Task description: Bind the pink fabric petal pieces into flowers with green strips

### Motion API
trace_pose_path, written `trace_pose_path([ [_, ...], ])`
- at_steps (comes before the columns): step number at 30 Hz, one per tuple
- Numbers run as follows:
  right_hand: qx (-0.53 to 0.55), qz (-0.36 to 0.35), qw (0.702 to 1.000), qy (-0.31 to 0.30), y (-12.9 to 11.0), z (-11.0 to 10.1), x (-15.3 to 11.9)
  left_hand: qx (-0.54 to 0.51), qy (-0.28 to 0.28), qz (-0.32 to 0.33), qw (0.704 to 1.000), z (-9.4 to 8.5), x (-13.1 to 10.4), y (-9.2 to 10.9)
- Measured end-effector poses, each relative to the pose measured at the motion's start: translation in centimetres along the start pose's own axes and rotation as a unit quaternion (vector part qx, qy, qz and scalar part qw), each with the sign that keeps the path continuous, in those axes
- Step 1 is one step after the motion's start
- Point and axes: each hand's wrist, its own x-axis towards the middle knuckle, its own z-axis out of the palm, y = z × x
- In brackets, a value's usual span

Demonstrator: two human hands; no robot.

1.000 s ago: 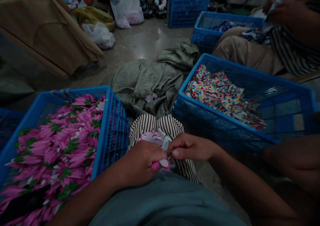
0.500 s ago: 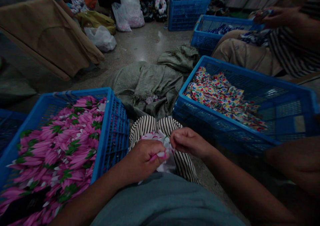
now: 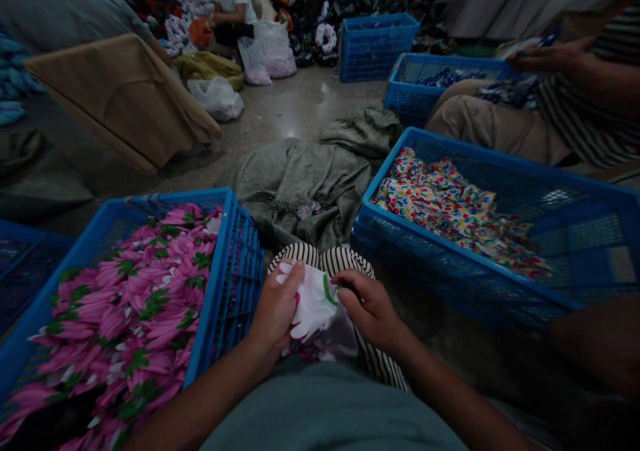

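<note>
A white fabric piece [image 3: 314, 304] with pink petal edges and a green strip lies spread over my lap. My left hand [image 3: 276, 308] grips its left side, thumb on top. At the green strip on its right edge is my right hand [image 3: 367, 304], thumb and fingertips pinched together on the cloth. More pale and pink fabric rests on the striped trousers [image 3: 383, 354] beneath. To the left, a blue crate [image 3: 227, 238] holds many pink pieces with green leaves [image 3: 150, 291].
Right of my knees stands a blue crate [image 3: 463, 244] of colourful dotted fabric [image 3: 440, 201]. Grey-green sacking [image 3: 300, 171] lies ahead on the floor. A person in striped clothing [image 3: 580, 111] sits at right. A brown draped object [image 3: 120, 98] stands left.
The white piece is now spread flatter with its green strip showing. My left hand has turned upward at its left side, and the view has tilted up slightly.
</note>
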Motion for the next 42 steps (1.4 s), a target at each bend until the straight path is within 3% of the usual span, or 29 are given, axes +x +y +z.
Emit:
trace_pose_path([
  [4,-0.094,-0.050,0.994,-0.017,-0.2,-0.5,0.2,0.010,0.009,0.019,1.000,-0.1,-0.2,0.1],
  [12,-0.157,-0.094,0.982,-0.039,-0.2,-0.6,-0.3,0.017,0.011,0.030,0.999,-0.3,0.2,-0.3],
  [18,-0.273,-0.089,0.954,-0.083,-1.2,-1.0,-0.4,0.063,0.017,0.057,0.996,-0.4,0.7,-0.7],
  [23,-0.249,-0.082,0.964,-0.054,-1.4,-1.2,0.1,0.084,0.020,0.059,0.995,-0.3,1.1,-1.2],
  [28,-0.222,-0.099,0.964,-0.107,-0.9,-0.3,0.6,0.071,0.004,0.036,0.997,-0.2,1.2,-1.7],
  [30,-0.145,-0.093,0.981,-0.085,-0.5,-0.1,0.6,0.064,0.000,0.034,0.997,-0.2,1.1,-1.7],
  [33,-0.030,-0.068,0.997,0.012,0.2,-0.5,0.3,0.053,0.021,0.045,0.997,-0.3,1.2,-1.5],
  [37,-0.034,0.003,0.992,0.119,1.1,-1.6,0.1,0.043,0.041,0.072,0.996,-0.5,1.5,-1.2],
  [40,-0.023,0.036,0.991,0.125,1.4,-1.8,0.4,0.054,0.026,0.077,0.995,-0.4,1.3,-1.3],
  [42,0.010,0.035,0.995,0.088,1.3,-1.4,0.6,0.067,0.019,0.078,0.995,-0.3,1.0,-1.4],
])
